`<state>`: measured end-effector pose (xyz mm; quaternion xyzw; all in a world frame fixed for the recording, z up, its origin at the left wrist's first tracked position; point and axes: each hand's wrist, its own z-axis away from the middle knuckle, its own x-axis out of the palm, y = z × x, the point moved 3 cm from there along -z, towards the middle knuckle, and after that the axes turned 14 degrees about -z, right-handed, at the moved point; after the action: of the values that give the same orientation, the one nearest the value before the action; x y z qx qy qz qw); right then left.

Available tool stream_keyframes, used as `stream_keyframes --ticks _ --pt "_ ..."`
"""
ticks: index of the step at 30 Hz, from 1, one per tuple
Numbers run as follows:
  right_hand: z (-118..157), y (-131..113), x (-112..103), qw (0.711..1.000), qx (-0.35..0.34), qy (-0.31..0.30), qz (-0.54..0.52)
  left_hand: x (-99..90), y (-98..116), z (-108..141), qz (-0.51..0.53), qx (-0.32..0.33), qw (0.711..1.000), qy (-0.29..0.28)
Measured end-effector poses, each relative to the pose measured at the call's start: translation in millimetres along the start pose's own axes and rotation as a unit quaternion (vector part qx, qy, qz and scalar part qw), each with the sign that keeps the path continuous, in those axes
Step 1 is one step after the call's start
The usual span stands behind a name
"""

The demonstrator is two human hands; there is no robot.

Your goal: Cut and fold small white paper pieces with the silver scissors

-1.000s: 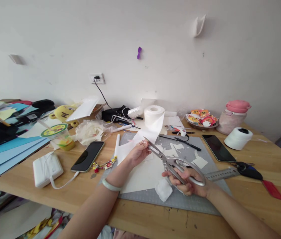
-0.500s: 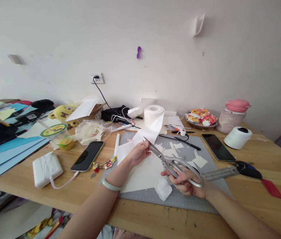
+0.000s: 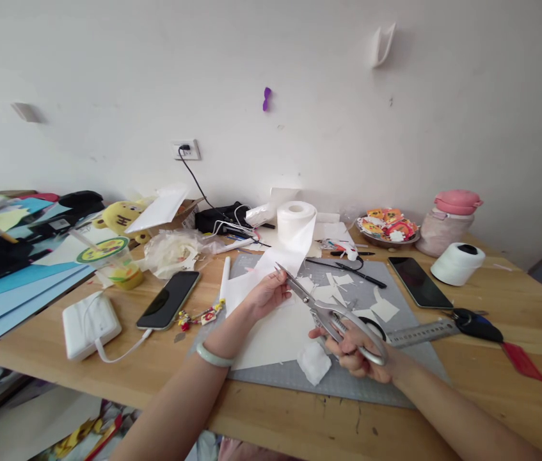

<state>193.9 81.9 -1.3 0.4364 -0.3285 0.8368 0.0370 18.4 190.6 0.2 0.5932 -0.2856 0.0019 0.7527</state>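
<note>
Silver scissors (image 3: 319,306) are held by their handles in my right hand (image 3: 361,355), blades pointing up and left. My left hand (image 3: 268,296) has its fingers pinched beside the blade tips; what lies between them is too small to make out. White paper from the upright roll (image 3: 295,224) reaches down behind my left fingers. Below both hands a large white sheet (image 3: 271,342) lies on the grey cutting mat (image 3: 371,390). A crumpled white piece (image 3: 314,363) sits left of my right hand, and paper scraps (image 3: 386,305) are scattered beyond it.
A phone (image 3: 168,301), power bank (image 3: 91,325) and drink cup (image 3: 116,266) stand at the left. On the right are another phone (image 3: 419,282), a thread spool (image 3: 457,264), a steel ruler (image 3: 424,332), a pink-lidded jar (image 3: 446,229) and a bowl of wrapped pieces (image 3: 388,228).
My right hand and the scissor handles have shifted slightly down and left, showing a black ring behind them. My left hand stays nearly in place.
</note>
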Motion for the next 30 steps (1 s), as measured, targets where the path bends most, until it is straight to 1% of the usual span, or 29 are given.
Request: stream_keyframes --ticks 3,8,12,17,21,25,30 --pt "0.4 0.1 1.6 1.000 0.001 0.002 0.007 1.8 -0.5 0.2 -0.002 -0.020 0.999 -0.034" --pt "1.9 -0.4 6.2 0.999 -0.015 0.028 0.032 0.1 -1.2 -0.3 0.009 -0.025 0.999 -0.033" --pt "0.4 0.0 3.9 1.000 -0.005 0.005 0.010 0.0 -1.1 -0.9 0.004 -0.021 0.999 -0.027" --pt "-2.8 -2.4 -3.5 0.998 0.036 -0.026 -0.053 2.8 1.1 -1.6 0.006 0.013 1.000 0.001" --pt "-3.5 -4.6 -7.8 0.995 0.046 -0.036 -0.075 4.8 2.8 -1.4 0.017 0.042 0.999 0.029" --pt "-2.7 -4.7 -7.5 0.995 0.047 -0.037 -0.075 2.2 5.5 -2.3 0.047 0.062 0.995 0.059" --pt "-0.6 -5.2 -3.4 0.997 0.045 -0.022 -0.051 -6.7 10.3 -5.1 0.107 0.079 0.985 0.109"
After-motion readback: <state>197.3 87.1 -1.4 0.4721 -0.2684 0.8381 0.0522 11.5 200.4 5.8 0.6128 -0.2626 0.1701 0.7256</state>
